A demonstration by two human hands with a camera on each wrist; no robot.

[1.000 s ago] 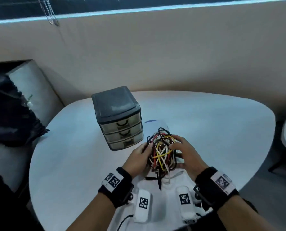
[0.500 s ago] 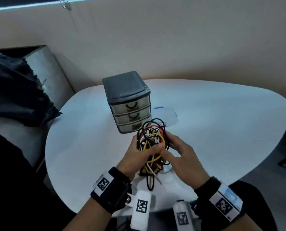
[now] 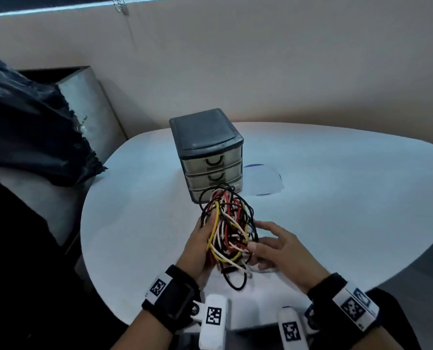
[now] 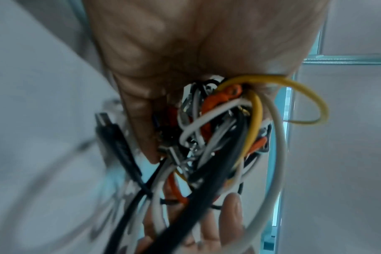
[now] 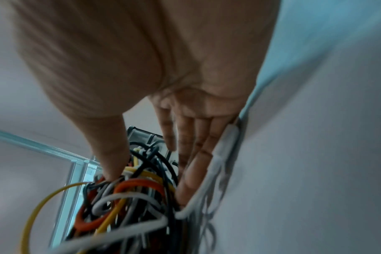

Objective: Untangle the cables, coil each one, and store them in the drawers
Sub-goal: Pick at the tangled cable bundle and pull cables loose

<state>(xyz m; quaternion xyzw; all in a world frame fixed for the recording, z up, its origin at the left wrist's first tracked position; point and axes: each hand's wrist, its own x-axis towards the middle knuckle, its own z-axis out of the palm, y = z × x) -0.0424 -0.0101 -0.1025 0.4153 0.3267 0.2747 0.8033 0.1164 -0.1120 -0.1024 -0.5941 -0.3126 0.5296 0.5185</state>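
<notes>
**Cable tangle held above the worktop**

The left hand (image 3: 197,248) grips the tangle (image 3: 229,226) of black, white, red and yellow cables, lifted above the worktop (image 3: 336,198), just in front of the drawers (image 3: 210,157). The right hand (image 3: 283,253), fingers straight, touches its side with the thumb.

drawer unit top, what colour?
Dark grey; the drawer unit has pale translucent drawers below. Head view shows it best.

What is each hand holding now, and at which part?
The left hand grips the cable tangle at its left side. The right hand only touches its right side with straight fingers.
</notes>
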